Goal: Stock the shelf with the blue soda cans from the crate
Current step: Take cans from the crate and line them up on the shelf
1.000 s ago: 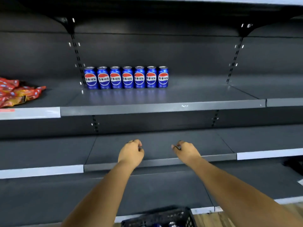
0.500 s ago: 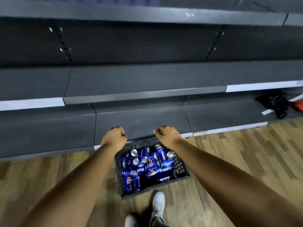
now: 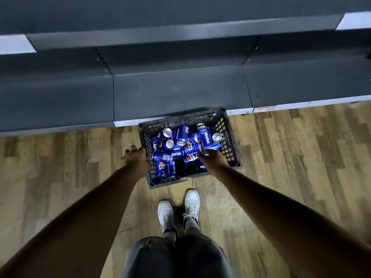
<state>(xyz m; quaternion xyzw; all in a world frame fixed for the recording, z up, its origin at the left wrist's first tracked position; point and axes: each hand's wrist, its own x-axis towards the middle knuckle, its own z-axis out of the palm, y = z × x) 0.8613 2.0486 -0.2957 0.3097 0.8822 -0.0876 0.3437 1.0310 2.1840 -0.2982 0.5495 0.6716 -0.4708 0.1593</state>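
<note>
**Both hands down at the crate of cans**

Cans (image 3: 181, 146): blue, jumbled in a heap inside the crate (image 3: 227, 137), most lying on their sides, a few showing silver tops. Logo is the red-white-blue Pepsi roundel; readable bits incl. "EPSI" on one can mid-heap and "PEPSI" upside down on a can at the right. Small characters across some roundels, too blurred to read. Lower cans are buried, so no count possible.

Crate is dark plastic w/ lattice walls, standing on the floor (image 3: 281, 157) right against the foot of the shelf (image 3: 170, 91).

Right hand (image 3: 210, 158) is inside the crate at its right side, on top of the heap and touching the cans there. Fingers are hidden under the palm and among the cans, so can't tell if the grip is closed on one or merely resting.

Left hand (image 3: 135, 159) sits at the crate's left wall, outside edge; fingers spread and relaxed, motion-blurred, nothing in it. Whether it touches the wall is unclear.

Shelf: dark grey tiers, white strips on front edges; upper tiers cut off by frame top. A red mark on the low strip at right, unreadable.

Floor is wood-look plank. Two white shoes (image 3: 178, 211) below the crate, dark shorts at bottom edge.
</note>
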